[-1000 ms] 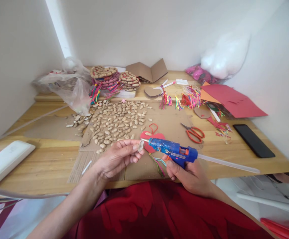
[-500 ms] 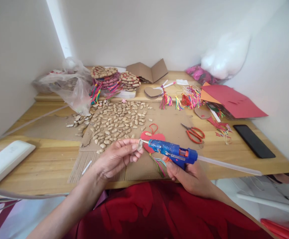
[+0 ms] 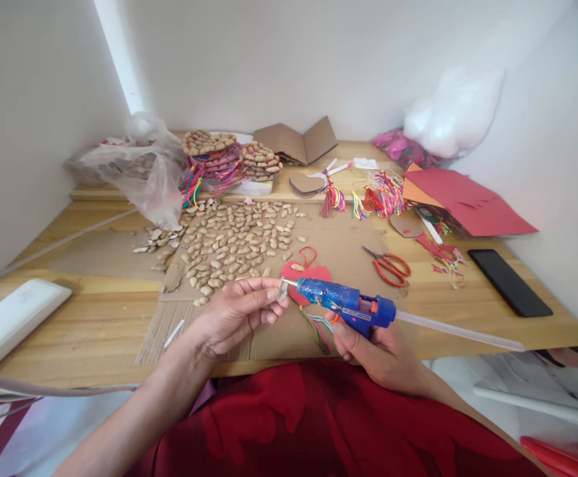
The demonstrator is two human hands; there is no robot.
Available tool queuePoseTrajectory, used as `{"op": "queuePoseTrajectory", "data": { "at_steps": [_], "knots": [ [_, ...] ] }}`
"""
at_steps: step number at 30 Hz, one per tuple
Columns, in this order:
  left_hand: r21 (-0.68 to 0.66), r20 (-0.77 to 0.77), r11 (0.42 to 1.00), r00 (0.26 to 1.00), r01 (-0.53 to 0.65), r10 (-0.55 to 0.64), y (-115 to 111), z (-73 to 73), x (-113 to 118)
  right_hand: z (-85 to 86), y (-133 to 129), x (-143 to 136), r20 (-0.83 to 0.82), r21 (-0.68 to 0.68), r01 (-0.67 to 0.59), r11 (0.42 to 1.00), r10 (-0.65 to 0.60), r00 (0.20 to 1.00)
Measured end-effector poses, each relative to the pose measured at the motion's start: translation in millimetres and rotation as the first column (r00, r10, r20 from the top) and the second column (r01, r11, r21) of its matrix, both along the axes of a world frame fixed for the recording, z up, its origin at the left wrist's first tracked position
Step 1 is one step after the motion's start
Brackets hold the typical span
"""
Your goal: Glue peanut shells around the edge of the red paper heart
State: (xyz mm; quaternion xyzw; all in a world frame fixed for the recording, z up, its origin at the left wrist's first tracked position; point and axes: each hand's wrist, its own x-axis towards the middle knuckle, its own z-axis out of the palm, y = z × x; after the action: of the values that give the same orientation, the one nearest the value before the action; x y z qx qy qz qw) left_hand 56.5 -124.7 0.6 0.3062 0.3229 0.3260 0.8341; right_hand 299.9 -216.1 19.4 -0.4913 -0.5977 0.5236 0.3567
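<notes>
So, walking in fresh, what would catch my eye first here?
Probably the blue hot glue gun in the right hand, its nozzle at what looks like a peanut shell pinched in the left hand. Beyond that hand, loose peanuts spread over cardboard; a red heart lies partly hidden behind the gun.

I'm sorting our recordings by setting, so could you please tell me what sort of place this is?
Probably a craft workspace: it has a blue glue gun, spread-out peanuts and colourful tassels.

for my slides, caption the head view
Left hand holds a pale curved peanut shell at the metal nozzle of a blue plastic glue gun in the right hand
</notes>
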Motion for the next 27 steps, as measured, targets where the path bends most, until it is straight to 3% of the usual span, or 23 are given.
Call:
{"op": "queuePoseTrajectory", "data": {
  "at_steps": [27],
  "knots": [
    [0.019,-0.012,1.0,1.0,-0.022,0.022,-0.5,-3.7,-1.0,1.4,0.6,-1.4,-0.031,0.0,0.032,0.999,-0.032,0.999]
  ]
}}
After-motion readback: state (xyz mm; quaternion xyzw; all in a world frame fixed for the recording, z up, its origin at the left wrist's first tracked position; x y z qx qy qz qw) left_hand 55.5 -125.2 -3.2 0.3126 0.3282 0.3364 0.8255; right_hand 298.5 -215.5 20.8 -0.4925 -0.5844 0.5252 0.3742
